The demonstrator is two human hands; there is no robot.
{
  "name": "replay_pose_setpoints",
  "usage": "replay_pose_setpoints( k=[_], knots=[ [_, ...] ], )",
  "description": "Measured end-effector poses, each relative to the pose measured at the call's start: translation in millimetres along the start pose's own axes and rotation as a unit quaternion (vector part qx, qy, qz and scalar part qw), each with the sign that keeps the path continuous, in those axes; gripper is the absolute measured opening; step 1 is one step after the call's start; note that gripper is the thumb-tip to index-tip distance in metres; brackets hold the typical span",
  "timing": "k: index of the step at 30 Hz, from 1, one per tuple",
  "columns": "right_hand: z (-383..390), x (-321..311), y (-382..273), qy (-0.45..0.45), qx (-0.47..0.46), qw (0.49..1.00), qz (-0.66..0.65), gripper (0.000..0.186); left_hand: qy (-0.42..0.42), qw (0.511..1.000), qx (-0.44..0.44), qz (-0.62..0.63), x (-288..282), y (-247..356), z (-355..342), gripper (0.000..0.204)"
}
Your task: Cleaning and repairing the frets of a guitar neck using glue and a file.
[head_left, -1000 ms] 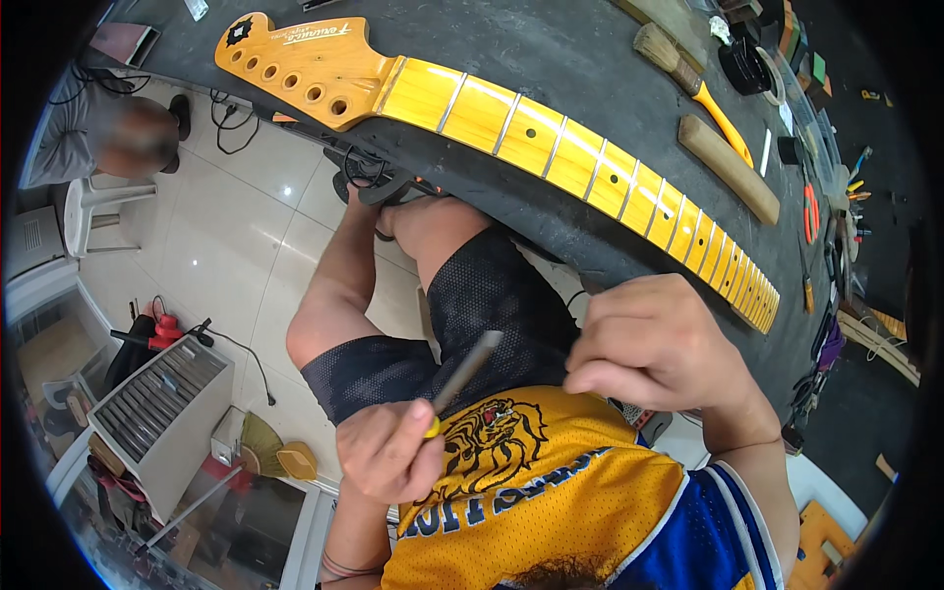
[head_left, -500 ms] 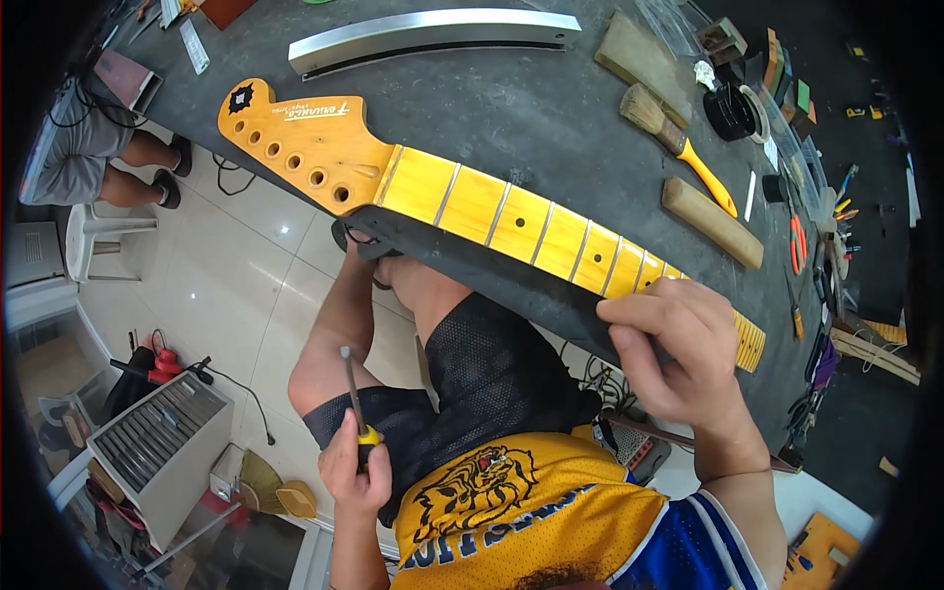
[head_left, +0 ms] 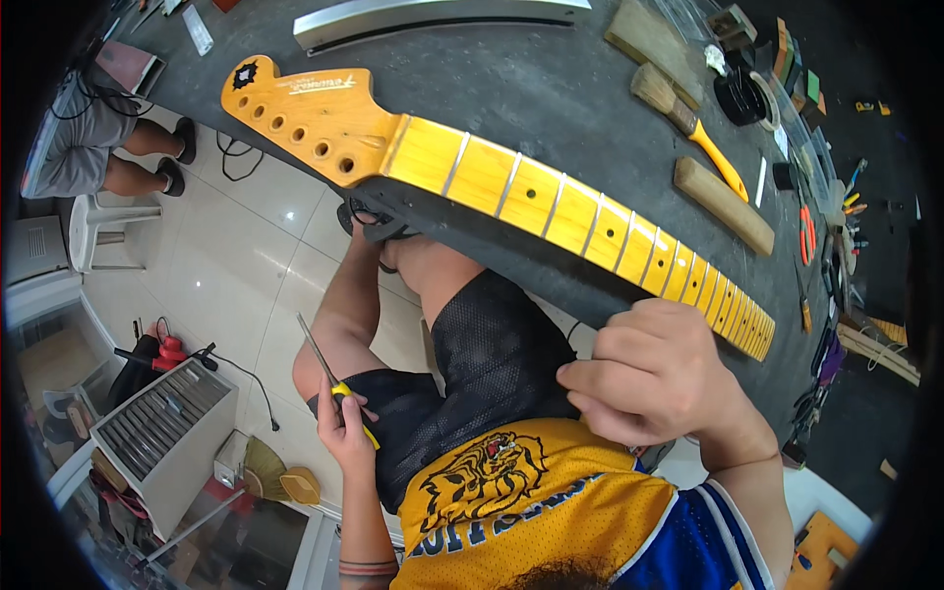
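Note:
My left hand [head_left: 345,437] is wrapped round the yellow and black handle of a screwdriver [head_left: 323,352], its thin metal shaft slanting up and to the left over my knee. Across the dark bench lies an amber guitar neck [head_left: 551,211], its fretboard facing up and its headstock [head_left: 320,118] with a row of open peg holes toward the far left. My right hand [head_left: 644,374] hangs in front of the neck's narrow-fret end with its fingers curled closed. Whatever those fingers may hold is hidden.
On the dark bench [head_left: 472,84] are a silver metal beam [head_left: 442,20], a yellow-handled brush [head_left: 693,133], a wooden block [head_left: 723,205] and red-handled pliers [head_left: 807,236]. A slotted box [head_left: 162,423] stands at lower left; another person's legs [head_left: 147,162] show at far left.
My right hand has come off the fretboard, moving toward me and curling its fingers closed. The screwdriver has tilted further left in my left hand. The view has shifted slightly.

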State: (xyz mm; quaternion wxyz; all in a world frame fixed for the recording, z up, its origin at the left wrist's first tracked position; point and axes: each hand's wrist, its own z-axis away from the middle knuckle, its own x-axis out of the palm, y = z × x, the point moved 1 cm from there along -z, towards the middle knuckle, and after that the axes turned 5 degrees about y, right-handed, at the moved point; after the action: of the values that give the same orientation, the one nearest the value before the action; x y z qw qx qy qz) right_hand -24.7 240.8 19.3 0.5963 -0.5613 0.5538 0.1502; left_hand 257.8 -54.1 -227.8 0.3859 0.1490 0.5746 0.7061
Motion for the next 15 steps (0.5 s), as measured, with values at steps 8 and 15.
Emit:
replay_pose_setpoints(
  k=[8, 15],
  knots=[
    [4.0, 10.5, -0.3, 0.012, 0.008, 0.999, 0.035, 0.023, 0.024, 0.998, -0.009, 0.055, 6.2, 7.5, -13.3, 0.06],
    [1.2, 3.6, 12.9, 0.121, 0.07, 0.986, 0.086, 0.028, -0.032, 0.987, 0.102, 0.119, 20.2, 66.3, 5.1, 0.058]
  ],
)
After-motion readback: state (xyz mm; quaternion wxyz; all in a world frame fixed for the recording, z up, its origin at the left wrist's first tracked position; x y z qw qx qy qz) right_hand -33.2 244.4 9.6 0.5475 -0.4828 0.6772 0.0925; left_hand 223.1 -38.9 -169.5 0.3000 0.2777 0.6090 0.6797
